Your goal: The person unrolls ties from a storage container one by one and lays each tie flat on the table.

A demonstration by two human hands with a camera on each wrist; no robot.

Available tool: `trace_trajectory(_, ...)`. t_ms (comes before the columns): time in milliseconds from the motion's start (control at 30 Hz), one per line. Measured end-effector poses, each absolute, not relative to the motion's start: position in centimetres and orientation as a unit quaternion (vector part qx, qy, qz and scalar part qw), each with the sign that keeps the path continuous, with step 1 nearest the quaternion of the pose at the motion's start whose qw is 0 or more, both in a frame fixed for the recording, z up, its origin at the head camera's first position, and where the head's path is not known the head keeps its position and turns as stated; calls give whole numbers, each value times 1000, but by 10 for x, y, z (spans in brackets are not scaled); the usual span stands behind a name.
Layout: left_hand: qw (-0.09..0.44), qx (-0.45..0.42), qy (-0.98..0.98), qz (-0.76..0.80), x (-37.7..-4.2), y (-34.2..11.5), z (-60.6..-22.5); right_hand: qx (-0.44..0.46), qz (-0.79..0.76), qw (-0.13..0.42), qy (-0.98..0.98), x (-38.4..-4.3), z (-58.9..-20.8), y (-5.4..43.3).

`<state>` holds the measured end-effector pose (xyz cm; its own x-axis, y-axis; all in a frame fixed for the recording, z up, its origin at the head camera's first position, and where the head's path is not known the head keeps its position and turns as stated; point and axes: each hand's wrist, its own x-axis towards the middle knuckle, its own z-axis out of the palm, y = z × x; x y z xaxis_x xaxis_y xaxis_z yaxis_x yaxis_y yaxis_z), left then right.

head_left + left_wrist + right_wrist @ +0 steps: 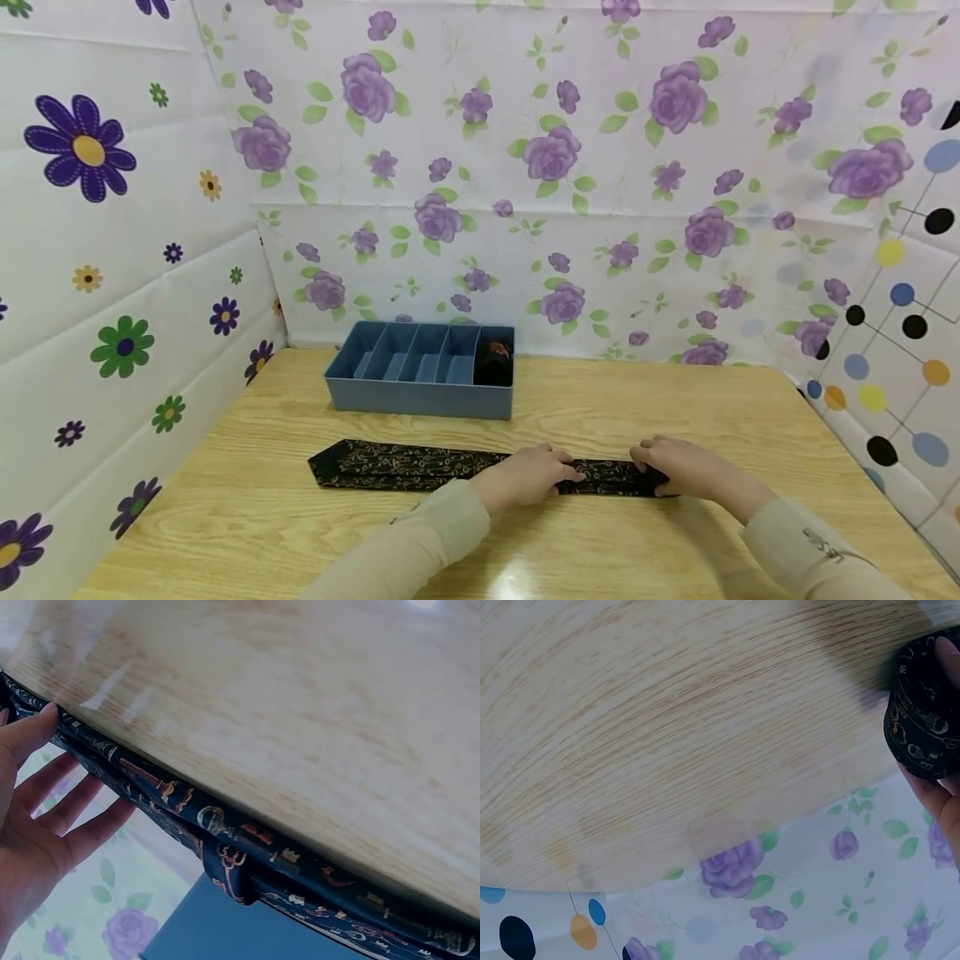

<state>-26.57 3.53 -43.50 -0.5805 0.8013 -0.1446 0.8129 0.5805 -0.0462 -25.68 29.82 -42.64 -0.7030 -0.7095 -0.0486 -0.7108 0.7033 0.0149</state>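
Note:
A black necktie (405, 465) with a small gold and rust pattern lies lengthwise across the table, its wide pointed end at the left. My left hand (527, 476) is over the middle of it. In the left wrist view, the left thumb (46, 720) touches one edge of the necktie (172, 796) while the fingers lie along the other edge. At the narrow right end, my right hand (686, 468) holds a rolled or folded-over part. The right wrist view shows that rounded roll (922, 712) between thumb and fingers, partly out of frame.
Behind the necktie stands a blue-grey divided box (423, 398). Its rightmost compartment holds a dark rolled item (495, 364) with a reddish pattern. The wooden table (637, 400) meets floral cloth hangings (487, 167) at the back and sides.

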Motion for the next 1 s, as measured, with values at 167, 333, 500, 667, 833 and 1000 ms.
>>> trace_trajectory(167,48,454,888,-53,-265,36,-435,-395,16,4,919,-256,-426,301)
trace_trajectory(333,42,465,883,-52,-263,35,-435,-398,21,4,917,-253,-426,305)
trace_trajectory(500,33,470,880,-50,-264,33,-436,-389,15,8,921,-253,-426,308)
trace_trajectory(667,27,476,877,-55,-266,32,-436,-390,21,5,921,-252,-425,312)
trace_trajectory(833,36,473,879,-54,-266,32,-437,-392,27,-2,920,-251,-426,314)
trace_trajectory(1000,38,472,879,-54,-267,32,-438,-393,28,-6,919,-249,-426,316)
